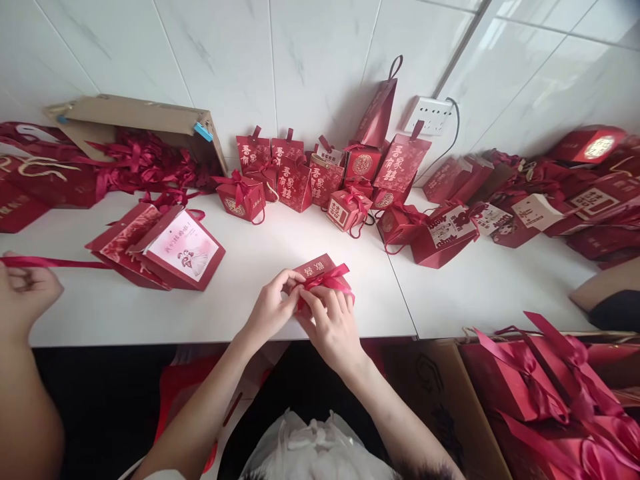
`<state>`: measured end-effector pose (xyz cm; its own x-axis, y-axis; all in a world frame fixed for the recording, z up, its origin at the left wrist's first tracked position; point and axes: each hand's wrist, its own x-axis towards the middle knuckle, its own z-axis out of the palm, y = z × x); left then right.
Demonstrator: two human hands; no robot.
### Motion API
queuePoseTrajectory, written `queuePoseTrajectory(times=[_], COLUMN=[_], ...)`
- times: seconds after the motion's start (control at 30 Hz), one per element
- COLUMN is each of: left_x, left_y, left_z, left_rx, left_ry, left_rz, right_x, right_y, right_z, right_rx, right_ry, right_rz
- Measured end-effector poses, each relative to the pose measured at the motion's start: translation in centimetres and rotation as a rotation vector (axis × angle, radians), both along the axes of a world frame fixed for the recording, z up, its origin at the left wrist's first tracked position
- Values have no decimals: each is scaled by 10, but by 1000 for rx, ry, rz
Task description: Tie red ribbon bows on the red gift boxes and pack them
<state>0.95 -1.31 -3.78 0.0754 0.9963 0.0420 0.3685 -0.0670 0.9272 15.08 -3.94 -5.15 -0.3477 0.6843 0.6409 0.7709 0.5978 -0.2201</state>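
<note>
A small red gift box (314, 266) with pale Chinese lettering stands near the front edge of the white table. A bright red satin ribbon (334, 275) is looped across it, one end sticking up to the right. My left hand (273, 303) is at the box's left side, thumb and fingertips pinched together on the ribbon. From the front right, my right hand (333, 327) curls its fingers over the ribbon, thumb close to the left fingertips. Both hands hide the lower part of the box and any knot.
Finished red favor boxes (295, 183) line the tiled wall. A cardboard box (145, 110) spills ribbons at back left. Two house-shaped boxes (187, 250) lie left. A carton (450, 400) of ribboned boxes is at lower right. Another person's hand (30, 293) pulls a ribbon at left.
</note>
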Motion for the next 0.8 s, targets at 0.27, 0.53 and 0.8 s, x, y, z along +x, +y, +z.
queuePoseTrajectory(times=[0.27,0.53,0.8], left_x=[-9,6,20], left_y=[17,20,27], left_z=[2,12,-2], left_rx=[185,294,285], left_ry=[258,291,236], left_rz=[6,-208,-69], right_x=[8,22,27], right_y=[2,-2,1], right_z=[-3,-10,-11], right_rx=[53,83,104], right_ry=[143,100,108], right_rz=[82,141,256])
